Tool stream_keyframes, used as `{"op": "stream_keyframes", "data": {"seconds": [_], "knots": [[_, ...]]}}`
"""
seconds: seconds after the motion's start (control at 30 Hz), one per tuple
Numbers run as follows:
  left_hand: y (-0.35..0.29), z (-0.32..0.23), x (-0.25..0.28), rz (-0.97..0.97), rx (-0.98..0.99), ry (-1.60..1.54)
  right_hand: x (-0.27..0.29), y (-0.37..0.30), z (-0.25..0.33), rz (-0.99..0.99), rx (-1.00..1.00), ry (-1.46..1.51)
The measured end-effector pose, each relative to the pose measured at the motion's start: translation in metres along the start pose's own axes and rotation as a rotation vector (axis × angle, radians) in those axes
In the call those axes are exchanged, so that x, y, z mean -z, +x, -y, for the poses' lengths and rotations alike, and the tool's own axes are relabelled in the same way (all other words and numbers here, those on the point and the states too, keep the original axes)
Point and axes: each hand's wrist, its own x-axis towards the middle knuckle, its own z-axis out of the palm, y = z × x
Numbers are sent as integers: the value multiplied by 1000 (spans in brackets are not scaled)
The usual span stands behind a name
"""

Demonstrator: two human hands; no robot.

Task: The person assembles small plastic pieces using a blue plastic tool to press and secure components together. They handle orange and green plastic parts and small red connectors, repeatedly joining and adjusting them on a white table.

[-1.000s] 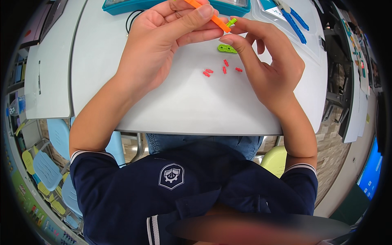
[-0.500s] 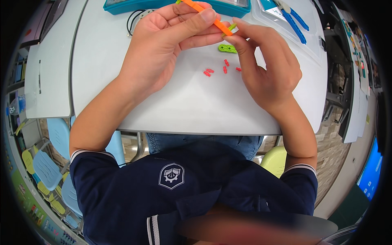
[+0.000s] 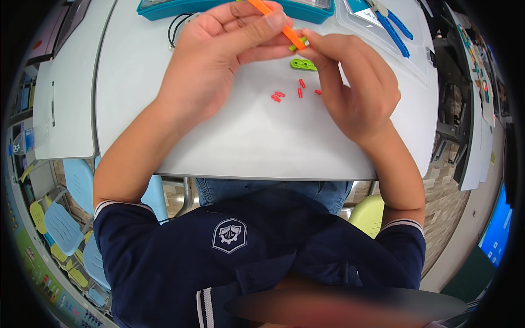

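An orange building-kit beam (image 3: 292, 36) slants above the table, pinched between the thumb and fingers of my left hand (image 3: 213, 60). A small yellow-green pin (image 3: 292, 48) crosses the beam's lower end and shows on both sides of it. At that end, the thumb and forefinger of my right hand (image 3: 363, 82) close on the pin. Below the hands lies a short green beam with holes (image 3: 303, 64), partly covered by my right fingers. Several red connector pegs (image 3: 300, 93) are scattered on the table nearer to me.
A teal tray (image 3: 306, 13) stands along the far side of the white table (image 3: 246, 142). Blue-handled pliers (image 3: 396, 33) rest on a clear plastic lid (image 3: 418, 63) at the far right. A black cable (image 3: 172, 30) curls behind my left hand.
The pin's green tip has shifted at the beam's end, showing more on the left side now. My right hand has moved slightly left, and the beam sits a little lower.
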Motion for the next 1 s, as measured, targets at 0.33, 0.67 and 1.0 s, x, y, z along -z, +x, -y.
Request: {"op": "stream_keyframes", "data": {"seconds": [0.33, 0.67, 1.0], "knots": [[21, -13, 9, -243, -175, 27, -6, -5, -20, 224, -193, 24], [22, -5, 12, -160, -91, 89, -10, -11, -8, 410, -167, 42], [22, -4, 11, -159, -52, 70, 11, 0, -26, 382, -183, 59]]}}
